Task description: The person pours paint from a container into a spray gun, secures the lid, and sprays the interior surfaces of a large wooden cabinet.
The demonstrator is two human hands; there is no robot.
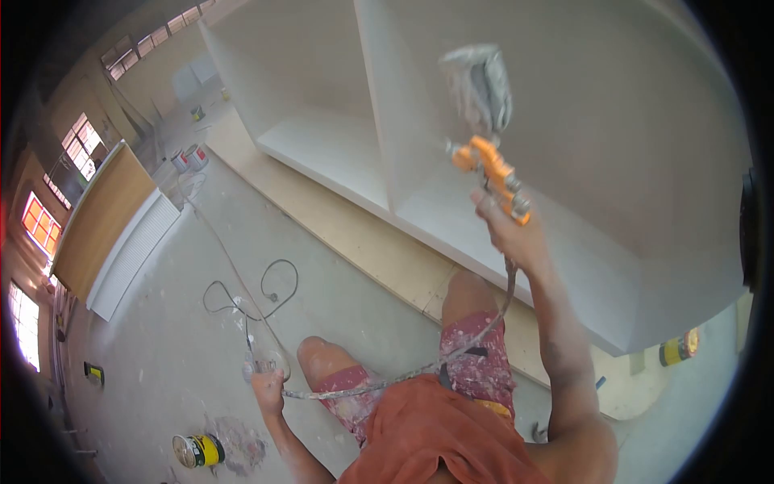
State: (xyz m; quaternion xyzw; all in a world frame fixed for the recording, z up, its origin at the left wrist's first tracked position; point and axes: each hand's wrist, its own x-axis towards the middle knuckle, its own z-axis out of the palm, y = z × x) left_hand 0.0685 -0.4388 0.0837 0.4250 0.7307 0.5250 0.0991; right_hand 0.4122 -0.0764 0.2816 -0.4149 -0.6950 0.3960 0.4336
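My right hand (516, 234) is wrapped round the handle of an orange spray gun (493, 173), with a paint-crusted cup (480, 85) on top. The gun is raised in front of a large white cabinet (387, 121) with open compartments, its nozzle pointing left toward the upright divider. From the gun's handle a paint-spotted hose (484, 331) sags across my lap to my left side. My left hand (268, 387) is closed around the hose low on the left, beside a clear fitting (250, 369) that I cannot make out well.
The cabinet stands on a pale board (322, 234). A thin cable (282, 294) loops on the floor. Paint cans (189, 159) stand at the back, a yellow-banded tin (211, 450) is at lower left, another tin (679, 347) at right. A wood-and-white panel unit (121, 234) stands left.
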